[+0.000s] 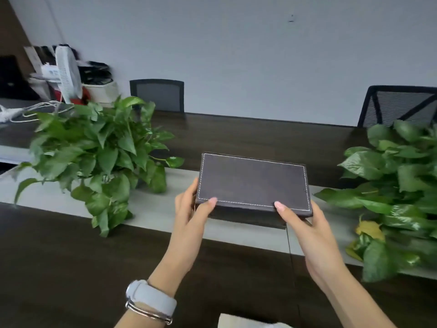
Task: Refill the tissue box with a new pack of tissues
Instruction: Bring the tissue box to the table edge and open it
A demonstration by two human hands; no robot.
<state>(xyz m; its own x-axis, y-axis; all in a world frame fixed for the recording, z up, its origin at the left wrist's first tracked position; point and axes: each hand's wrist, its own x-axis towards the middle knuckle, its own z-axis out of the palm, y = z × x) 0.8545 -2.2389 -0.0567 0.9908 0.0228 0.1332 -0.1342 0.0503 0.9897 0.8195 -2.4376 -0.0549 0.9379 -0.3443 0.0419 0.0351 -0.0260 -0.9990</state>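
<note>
Tissue box (253,183), dark brown with one white stitched border, is up off the table (59,268) in both my hands: left hand (189,216) curled round its left end, right hand (307,233) clamped on the near right corner, thumbs on top. Nearest me, one white pack of tissues (246,321) peeks in; beyond, two leafy plants (94,157), then two mesh chairs (157,94).

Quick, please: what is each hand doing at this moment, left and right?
Left hand: closed in a grip on the left end of the tissue box.
Right hand: closed in a grip on the right end of the same box.
</note>
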